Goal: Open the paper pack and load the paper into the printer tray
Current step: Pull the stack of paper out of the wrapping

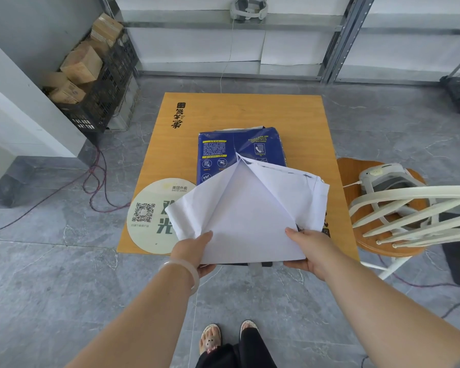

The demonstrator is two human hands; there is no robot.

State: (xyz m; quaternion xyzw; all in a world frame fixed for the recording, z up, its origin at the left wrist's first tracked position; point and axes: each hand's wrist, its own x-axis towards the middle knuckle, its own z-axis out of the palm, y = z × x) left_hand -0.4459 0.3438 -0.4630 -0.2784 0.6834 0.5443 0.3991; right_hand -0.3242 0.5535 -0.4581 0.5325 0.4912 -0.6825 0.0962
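Head view: the blue paper pack (239,152) lies on the orange table (250,110), its white wrapper flaps (250,208) torn open toward the person. Left hand (194,252) pinches the left flap; right hand (310,251) grips the right flap at the near edge.

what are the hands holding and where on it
Both hands hold the white paper at its near edge: the left hand at the near left corner, the right hand at the near right corner.
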